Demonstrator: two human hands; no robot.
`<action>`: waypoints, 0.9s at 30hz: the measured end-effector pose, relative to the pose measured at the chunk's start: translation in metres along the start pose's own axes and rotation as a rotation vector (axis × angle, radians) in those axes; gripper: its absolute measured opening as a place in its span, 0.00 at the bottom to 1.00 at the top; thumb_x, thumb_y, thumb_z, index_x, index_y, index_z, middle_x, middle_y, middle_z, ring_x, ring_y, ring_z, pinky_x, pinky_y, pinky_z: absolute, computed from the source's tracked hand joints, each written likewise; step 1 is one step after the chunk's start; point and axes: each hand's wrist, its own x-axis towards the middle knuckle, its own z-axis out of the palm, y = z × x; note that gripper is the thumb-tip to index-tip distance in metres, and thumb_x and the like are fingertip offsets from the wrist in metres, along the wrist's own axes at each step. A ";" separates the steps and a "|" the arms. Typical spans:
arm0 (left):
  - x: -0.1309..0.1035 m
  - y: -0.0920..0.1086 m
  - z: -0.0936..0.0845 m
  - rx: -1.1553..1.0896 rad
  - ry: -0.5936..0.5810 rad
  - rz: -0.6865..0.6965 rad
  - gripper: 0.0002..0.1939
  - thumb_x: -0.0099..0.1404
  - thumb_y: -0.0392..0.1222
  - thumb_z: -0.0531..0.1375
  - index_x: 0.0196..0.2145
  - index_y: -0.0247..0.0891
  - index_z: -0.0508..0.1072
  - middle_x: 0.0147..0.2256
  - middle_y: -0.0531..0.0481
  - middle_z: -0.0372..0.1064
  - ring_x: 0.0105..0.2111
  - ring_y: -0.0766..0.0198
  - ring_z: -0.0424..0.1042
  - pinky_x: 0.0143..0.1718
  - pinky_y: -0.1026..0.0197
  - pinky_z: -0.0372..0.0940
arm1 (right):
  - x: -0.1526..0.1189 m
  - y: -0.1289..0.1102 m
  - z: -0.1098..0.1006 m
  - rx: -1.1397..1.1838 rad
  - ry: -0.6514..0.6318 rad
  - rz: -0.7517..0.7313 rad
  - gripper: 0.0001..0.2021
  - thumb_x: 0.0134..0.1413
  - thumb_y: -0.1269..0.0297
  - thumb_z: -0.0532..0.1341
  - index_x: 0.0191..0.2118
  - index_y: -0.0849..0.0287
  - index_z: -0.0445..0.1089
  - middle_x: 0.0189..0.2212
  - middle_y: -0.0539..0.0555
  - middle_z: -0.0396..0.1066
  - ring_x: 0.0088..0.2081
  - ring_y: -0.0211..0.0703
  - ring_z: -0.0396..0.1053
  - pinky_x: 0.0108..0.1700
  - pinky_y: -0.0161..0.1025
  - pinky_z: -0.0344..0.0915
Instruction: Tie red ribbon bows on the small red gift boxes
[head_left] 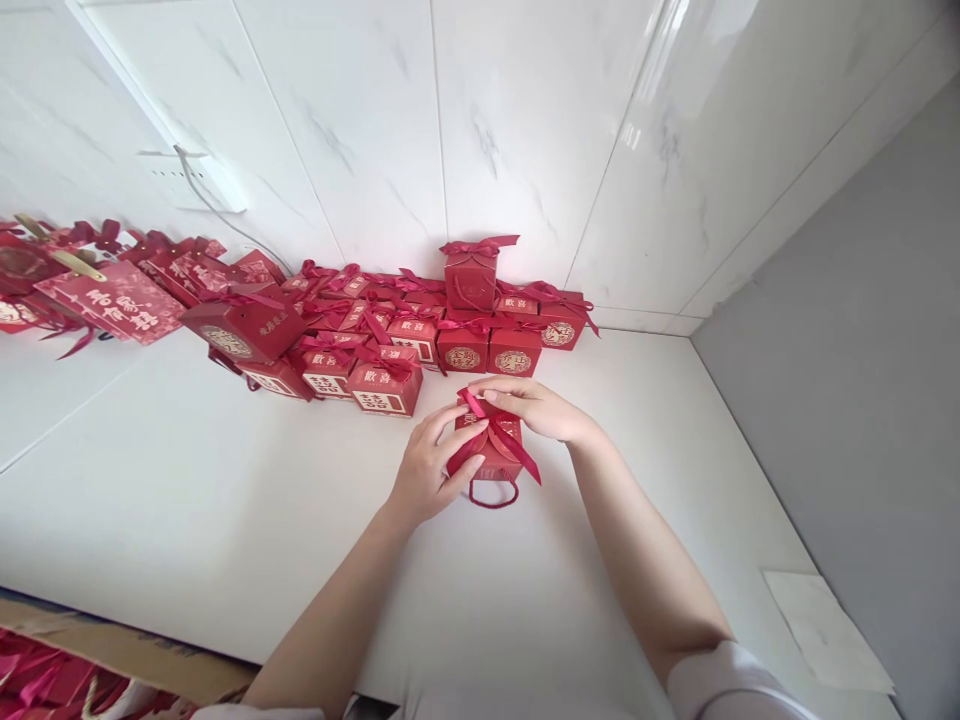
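Note:
A small red gift box (504,464) sits on the white counter in front of me, tied with a dark red ribbon bow (521,458). A red cord handle (495,505) loops out from its near side. My left hand (435,460) grips the box at its left side, its fingers at the bow and the thumb lower down. Around the far right edge curls my right hand (536,408), with its thumb near a ribbon loop. Parts of the box's top and sides are hidden by the fingers.
Several finished-looking red gift boxes (386,385) are packed along the wall, one box (471,275) standing on top of others. Red bags with tags (112,300) lie at far left. A paper sheet (825,630) lies right. An open carton (135,640) holds red items at lower left.

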 end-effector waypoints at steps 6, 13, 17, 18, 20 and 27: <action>-0.001 -0.003 0.001 -0.040 -0.033 -0.026 0.20 0.68 0.43 0.56 0.57 0.48 0.67 0.61 0.46 0.57 0.62 0.51 0.57 0.63 0.45 0.56 | 0.003 0.003 0.000 0.060 0.030 0.039 0.18 0.64 0.50 0.54 0.48 0.56 0.73 0.48 0.54 0.74 0.50 0.45 0.70 0.55 0.43 0.63; 0.000 -0.002 0.001 -0.041 -0.088 -0.014 0.26 0.69 0.42 0.54 0.64 0.48 0.58 0.61 0.44 0.54 0.62 0.52 0.55 0.63 0.46 0.54 | 0.005 0.002 0.003 0.014 0.030 0.045 0.21 0.65 0.47 0.52 0.44 0.56 0.75 0.45 0.54 0.73 0.49 0.46 0.68 0.54 0.43 0.63; 0.001 -0.001 0.000 -0.018 -0.125 -0.045 0.25 0.70 0.43 0.53 0.63 0.50 0.60 0.60 0.44 0.54 0.62 0.51 0.54 0.63 0.44 0.53 | 0.004 0.003 0.002 -0.050 0.025 0.031 0.21 0.64 0.46 0.52 0.44 0.53 0.76 0.48 0.53 0.70 0.53 0.46 0.66 0.56 0.43 0.61; 0.001 -0.001 0.000 -0.018 -0.136 -0.056 0.25 0.70 0.44 0.53 0.63 0.50 0.60 0.60 0.44 0.53 0.62 0.51 0.54 0.63 0.44 0.53 | 0.004 0.003 0.002 -0.051 0.022 0.036 0.22 0.65 0.45 0.51 0.45 0.53 0.76 0.49 0.53 0.69 0.53 0.45 0.65 0.57 0.43 0.61; 0.002 0.000 -0.001 -0.028 -0.150 -0.075 0.25 0.70 0.44 0.53 0.64 0.51 0.59 0.61 0.45 0.52 0.63 0.51 0.53 0.63 0.44 0.53 | 0.004 0.002 0.002 -0.058 0.018 0.050 0.22 0.65 0.45 0.51 0.44 0.52 0.77 0.51 0.53 0.68 0.54 0.45 0.65 0.56 0.42 0.61; 0.000 0.000 0.003 -0.053 -0.141 -0.084 0.26 0.71 0.45 0.53 0.65 0.51 0.56 0.60 0.44 0.52 0.61 0.52 0.55 0.63 0.46 0.53 | -0.009 -0.013 -0.013 -0.138 0.081 0.087 0.19 0.63 0.47 0.54 0.48 0.54 0.71 0.49 0.54 0.70 0.52 0.48 0.67 0.54 0.44 0.62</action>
